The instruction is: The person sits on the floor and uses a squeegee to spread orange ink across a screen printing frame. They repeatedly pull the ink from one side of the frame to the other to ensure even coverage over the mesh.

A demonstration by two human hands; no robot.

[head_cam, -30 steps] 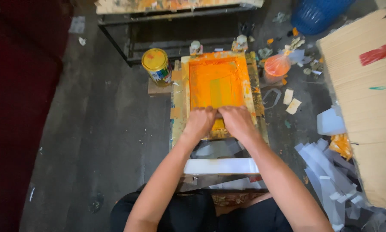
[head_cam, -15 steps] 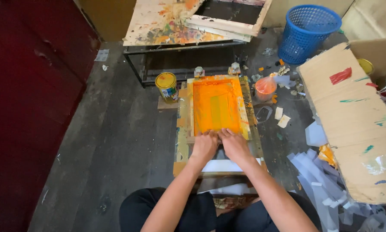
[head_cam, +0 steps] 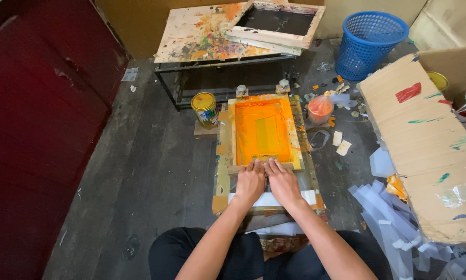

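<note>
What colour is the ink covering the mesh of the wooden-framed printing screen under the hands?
Bright orange, across the wooden-framed printing screen; seen in the head view.

Tin [head_cam: 205, 108] left of frame [head_cam: 264, 133] (basket [head_cam: 370, 44] behind, right).

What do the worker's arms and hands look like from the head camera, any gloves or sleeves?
Both forearms are bare, with no sleeves in view. The left hand and right hand wear no gloves, and no watch, rings or bands can be seen. Dark trousers cover the legs below.
</note>
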